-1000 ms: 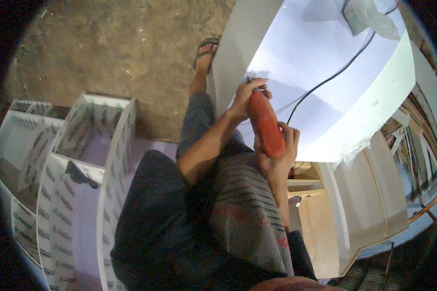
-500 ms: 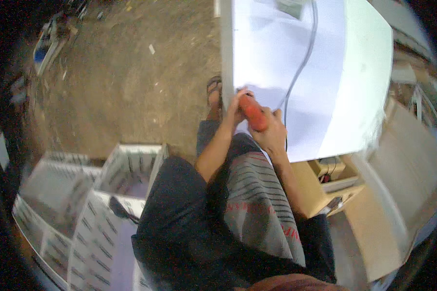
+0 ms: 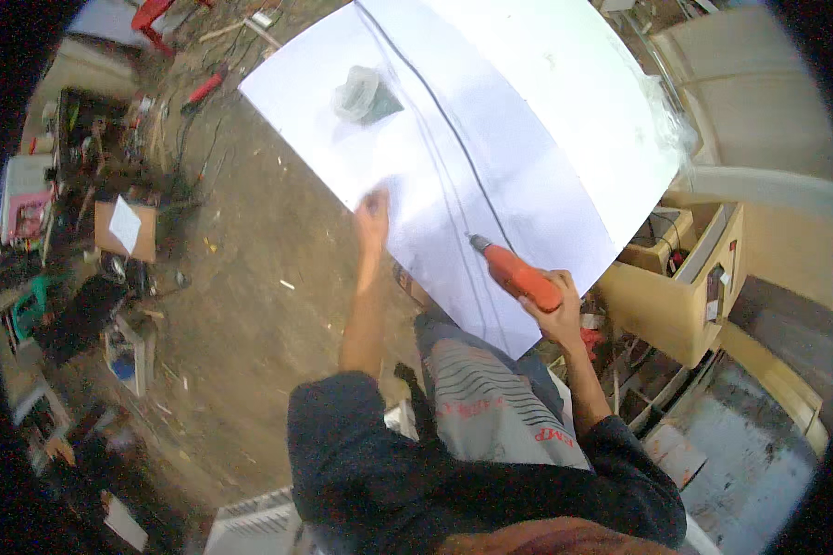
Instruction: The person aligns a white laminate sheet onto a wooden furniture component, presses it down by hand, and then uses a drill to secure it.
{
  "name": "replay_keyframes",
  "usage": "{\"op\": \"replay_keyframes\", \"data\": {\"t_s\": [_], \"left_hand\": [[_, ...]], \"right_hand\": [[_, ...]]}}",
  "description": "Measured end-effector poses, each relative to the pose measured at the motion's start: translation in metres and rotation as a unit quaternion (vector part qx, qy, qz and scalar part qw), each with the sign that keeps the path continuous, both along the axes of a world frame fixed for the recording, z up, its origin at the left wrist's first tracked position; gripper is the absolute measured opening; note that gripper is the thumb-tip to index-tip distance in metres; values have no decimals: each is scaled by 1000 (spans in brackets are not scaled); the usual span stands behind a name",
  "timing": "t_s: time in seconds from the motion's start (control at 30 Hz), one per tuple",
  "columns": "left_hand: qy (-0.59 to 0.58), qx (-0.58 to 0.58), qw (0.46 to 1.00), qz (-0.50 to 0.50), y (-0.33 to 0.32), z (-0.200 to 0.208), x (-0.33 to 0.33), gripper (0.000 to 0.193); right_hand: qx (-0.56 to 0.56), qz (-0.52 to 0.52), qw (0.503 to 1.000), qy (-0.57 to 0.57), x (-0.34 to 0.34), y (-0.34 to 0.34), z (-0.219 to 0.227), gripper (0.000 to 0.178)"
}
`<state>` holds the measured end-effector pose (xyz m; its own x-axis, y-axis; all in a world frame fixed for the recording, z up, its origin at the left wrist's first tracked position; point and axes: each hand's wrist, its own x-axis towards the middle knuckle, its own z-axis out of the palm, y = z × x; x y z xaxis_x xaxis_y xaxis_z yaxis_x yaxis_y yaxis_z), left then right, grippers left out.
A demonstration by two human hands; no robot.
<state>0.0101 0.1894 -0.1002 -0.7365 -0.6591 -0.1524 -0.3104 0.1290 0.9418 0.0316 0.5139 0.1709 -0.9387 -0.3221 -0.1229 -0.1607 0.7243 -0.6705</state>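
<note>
My right hand [image 3: 563, 319] grips an orange-red power drill [image 3: 518, 276] over the near part of a large white panel [image 3: 537, 148]. The drill's dark chuck points up and left, toward the panel's middle. At the panel's left edge, my left hand [image 3: 372, 217] has its fingers curled together; anything between them is too small or blurred to name. Beyond that hand, a clear plastic bag [image 3: 366, 95] with dark greenish contents rests on the panel. A dark cable [image 3: 444, 116] runs across the white surface toward the drill.
A tan, box-like cabinet piece [image 3: 662, 310] with cables inside stands to the right of the panel. Tools and scraps lie on the brown floor [image 3: 241, 277] at left, including a red-handled tool [image 3: 205, 88]. A white slatted crate [image 3: 254, 527] sits at the lower left.
My hands were together around the drill and are now apart. The left has moved to the panel's left edge; the right has carried the drill rightward. The view has turned, showing more of the panel.
</note>
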Motion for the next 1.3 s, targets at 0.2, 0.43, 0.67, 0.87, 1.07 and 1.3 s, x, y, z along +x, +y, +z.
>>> {"op": "replay_keyframes", "data": {"t_s": [0.2, 0.43, 0.67, 0.87, 1.07, 1.3], "left_hand": [[78, -375, 918, -104, -68, 86, -188, 25], [-225, -312, 903, -192, -120, 31, -235, 28], [-243, -315, 906, -142, -95, 7, -243, 31], [-295, -324, 883, -167, -116, 17, -244, 34], [-289, -383, 855, -194, -122, 10, -242, 33], [-181, -441, 860, -182, -111, -26, -235, 24]], "right_hand": [[-174, -268, 947, -27, 2, 28, 2, 41], [-275, -376, 883, -57, 30, 53, 2, 39], [-339, -486, 801, -85, 62, 74, -16, 42], [-362, -530, 764, -66, 89, 71, -35, 39], [-396, -565, 719, -81, 91, 54, -11, 36], [-469, -604, 642, -56, 92, 51, 11, 31]]}}
